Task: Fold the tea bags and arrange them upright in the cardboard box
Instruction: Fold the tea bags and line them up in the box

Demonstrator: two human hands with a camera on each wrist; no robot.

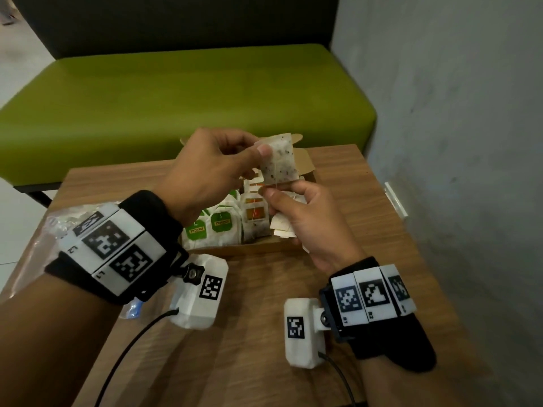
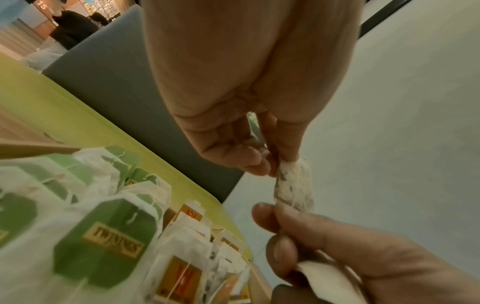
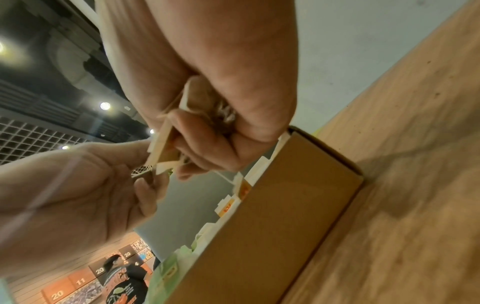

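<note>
On the table sits our cardboard box, partly filled with standing bags. Above it, our left hand pinches one tea bag. Our right hand pinches its string and grips spare bags. We think folding comes next, needing gentle fingers.

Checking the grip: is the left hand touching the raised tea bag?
Touching. The head view shows the left hand pinching the tea bag at its upper edge.
</note>
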